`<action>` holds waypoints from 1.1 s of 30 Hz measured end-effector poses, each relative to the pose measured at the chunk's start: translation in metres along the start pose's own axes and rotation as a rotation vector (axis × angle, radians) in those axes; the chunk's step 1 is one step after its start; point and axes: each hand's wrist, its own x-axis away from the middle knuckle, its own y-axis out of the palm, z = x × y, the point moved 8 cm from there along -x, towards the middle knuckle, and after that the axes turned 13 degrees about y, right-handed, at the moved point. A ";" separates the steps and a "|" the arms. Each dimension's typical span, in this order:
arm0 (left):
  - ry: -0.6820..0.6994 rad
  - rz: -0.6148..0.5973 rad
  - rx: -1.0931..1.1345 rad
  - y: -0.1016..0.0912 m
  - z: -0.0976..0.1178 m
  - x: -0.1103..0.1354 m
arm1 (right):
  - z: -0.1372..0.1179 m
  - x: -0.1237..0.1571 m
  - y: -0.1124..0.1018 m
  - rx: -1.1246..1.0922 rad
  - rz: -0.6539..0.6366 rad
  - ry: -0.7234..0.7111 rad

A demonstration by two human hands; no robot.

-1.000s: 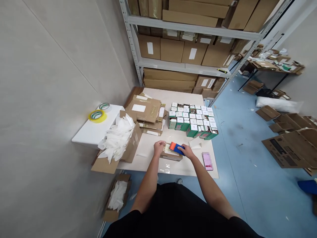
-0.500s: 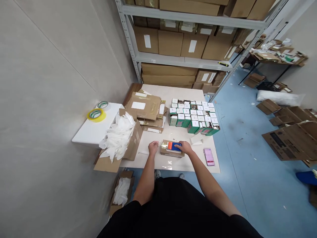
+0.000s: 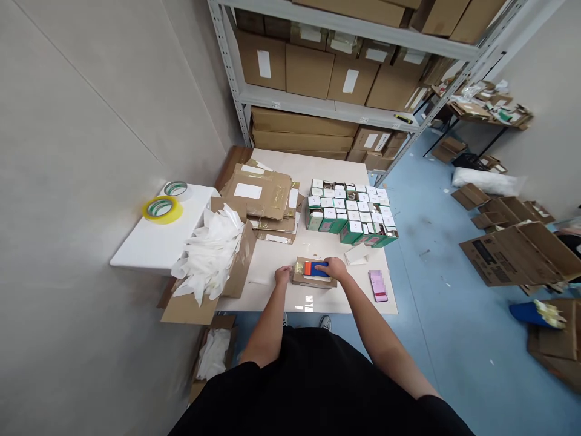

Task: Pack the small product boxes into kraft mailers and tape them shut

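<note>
A small brown cardboard box (image 3: 305,280) lies on the white table (image 3: 318,172) near its front edge. My right hand (image 3: 334,267) is closed on a blue and orange tape dispenser (image 3: 314,269) that rests on top of the box. My left hand (image 3: 283,275) is pressed against the box's left end, fingers curled; whether it holds anything is hidden. A block of several green and white small cartons (image 3: 350,213) stands behind the box.
A stack of flat brown mailers (image 3: 264,197) lies at the table's left. An open carton of white bags (image 3: 212,254) hangs at the left edge. Tape rolls (image 3: 161,208) sit on a side shelf. A pink phone (image 3: 378,285) lies right. Shelving (image 3: 318,79) with cartons stands behind.
My right hand brought the dispenser down flat onto the box top. My left hand slid from the box's top corner to its left end. The camera shifted slightly.
</note>
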 end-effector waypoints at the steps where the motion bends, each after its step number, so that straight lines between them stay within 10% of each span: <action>1: -0.024 -0.002 -0.018 0.003 -0.001 0.001 | -0.001 -0.001 0.000 0.004 -0.006 0.010; 11: -0.007 -0.018 -0.158 -0.005 0.024 0.008 | -0.011 -0.009 -0.005 0.058 -0.060 0.032; 20: 0.072 -0.192 -0.275 0.027 0.051 0.025 | -0.009 -0.019 -0.006 0.043 -0.102 0.115; 27: 0.071 -0.269 -0.339 0.073 0.062 0.042 | 0.049 -0.008 -0.012 0.030 -0.096 0.155; 33: 0.095 -0.292 -0.360 0.098 0.064 0.047 | 0.154 0.008 -0.018 0.042 -0.048 0.276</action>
